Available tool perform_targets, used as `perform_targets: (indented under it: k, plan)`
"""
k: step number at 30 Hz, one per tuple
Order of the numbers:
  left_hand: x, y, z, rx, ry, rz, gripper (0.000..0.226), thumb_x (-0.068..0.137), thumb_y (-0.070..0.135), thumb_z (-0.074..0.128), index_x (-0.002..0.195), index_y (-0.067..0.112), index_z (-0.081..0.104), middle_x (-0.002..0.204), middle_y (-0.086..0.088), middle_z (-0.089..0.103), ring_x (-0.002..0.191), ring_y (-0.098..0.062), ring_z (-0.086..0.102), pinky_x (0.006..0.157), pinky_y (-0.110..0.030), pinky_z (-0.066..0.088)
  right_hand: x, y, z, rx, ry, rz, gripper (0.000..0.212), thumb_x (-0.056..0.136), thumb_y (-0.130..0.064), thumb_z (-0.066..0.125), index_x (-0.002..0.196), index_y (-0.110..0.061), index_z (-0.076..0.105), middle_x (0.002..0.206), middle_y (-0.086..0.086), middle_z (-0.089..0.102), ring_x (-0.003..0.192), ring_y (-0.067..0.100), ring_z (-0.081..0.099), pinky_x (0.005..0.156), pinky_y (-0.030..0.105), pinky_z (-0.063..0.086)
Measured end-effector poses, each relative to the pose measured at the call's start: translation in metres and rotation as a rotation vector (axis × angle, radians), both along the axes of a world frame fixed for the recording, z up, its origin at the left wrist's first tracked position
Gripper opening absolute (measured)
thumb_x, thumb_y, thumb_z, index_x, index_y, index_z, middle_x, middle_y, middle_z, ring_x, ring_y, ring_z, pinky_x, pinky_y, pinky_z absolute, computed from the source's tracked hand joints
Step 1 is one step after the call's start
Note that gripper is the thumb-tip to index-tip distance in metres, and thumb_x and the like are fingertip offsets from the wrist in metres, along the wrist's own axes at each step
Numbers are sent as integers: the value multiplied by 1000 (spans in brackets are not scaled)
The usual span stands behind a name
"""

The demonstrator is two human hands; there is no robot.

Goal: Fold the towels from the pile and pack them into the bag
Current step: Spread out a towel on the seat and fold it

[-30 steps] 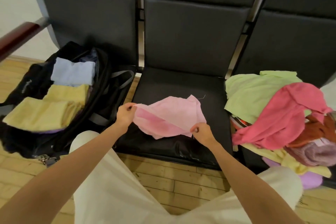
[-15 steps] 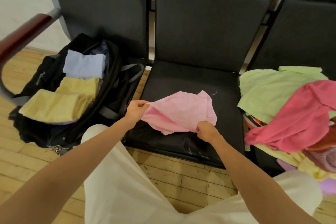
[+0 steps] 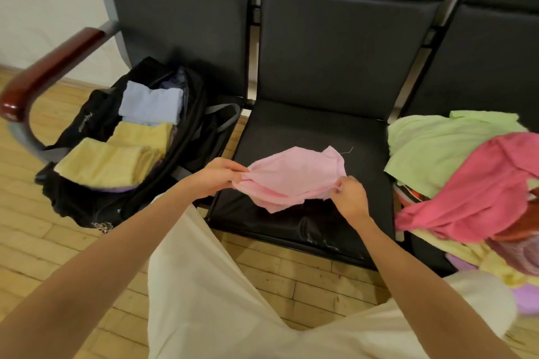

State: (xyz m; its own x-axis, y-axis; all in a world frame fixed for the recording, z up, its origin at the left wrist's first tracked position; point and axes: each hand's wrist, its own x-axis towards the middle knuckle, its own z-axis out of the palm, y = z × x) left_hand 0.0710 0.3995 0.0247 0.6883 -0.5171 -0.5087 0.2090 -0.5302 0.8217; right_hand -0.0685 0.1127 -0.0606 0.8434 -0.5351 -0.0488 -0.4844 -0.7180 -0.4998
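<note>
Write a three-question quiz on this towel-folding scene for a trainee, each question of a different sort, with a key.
1. True or false: both the left hand and the right hand have a grip on the light pink towel.
2. Multiple choice: which towel lies on top of the pile at the near side? A) blue B) dark pink C) black
3. Fill in: the folded towels showing in the black bag are two yellow ones and a light ____ one.

Key: 1 true; 2 B, the dark pink towel; 3 blue.
</note>
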Motion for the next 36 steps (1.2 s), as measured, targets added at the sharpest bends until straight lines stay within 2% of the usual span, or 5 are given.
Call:
perform_targets:
  k: [4, 11, 19, 23, 36]
  plan:
    - [3, -2, 1, 77, -253, 203, 20, 78, -7, 64, 94, 3, 71, 82, -9, 66, 81, -21, 63, 62, -18, 54, -16, -10, 41, 37, -408, -190, 6, 84, -2, 57, 79, -5, 56, 79, 8, 54, 72, 19, 50, 67, 26, 37]
    - [4, -17, -8, 311, -794, 311, 8, 78, 5, 66, 74, -2, 64, 72, -14, 62, 76, -27, 58, 64, -34, 47, -35, -12, 81, 1, -524, -137, 5, 85, -4, 59, 89, -5, 60, 84, 4, 57, 77, 15, 53, 67, 17, 36]
    - [4, -49, 35, -171, -416, 904, 11, 87, 6, 58, 92, 9, 67, 96, -13, 67, 93, -26, 64, 86, -41, 55, -46, -10, 116, 364, -583, -314, 27, 80, 4, 63, 102, -11, 68, 96, 4, 66, 85, 15, 60, 76, 22, 47]
    - [9, -55, 56, -249, -493, 883, 11, 84, 6, 58, 89, 9, 68, 94, -13, 68, 91, -26, 65, 85, -44, 56, -51, -12, 127, 242, -587, -250, 30, 82, 6, 60, 109, -8, 67, 99, 3, 64, 77, 8, 56, 69, 9, 41]
    - [-7, -45, 111, -477, -884, 923, 15, 86, 9, 50, 91, 12, 64, 94, -8, 64, 86, -17, 59, 80, -30, 51, -56, 8, 158, -86, -650, -120, 25, 94, 0, 49, 116, -2, 60, 111, 16, 54, 103, 26, 51, 88, 27, 40]
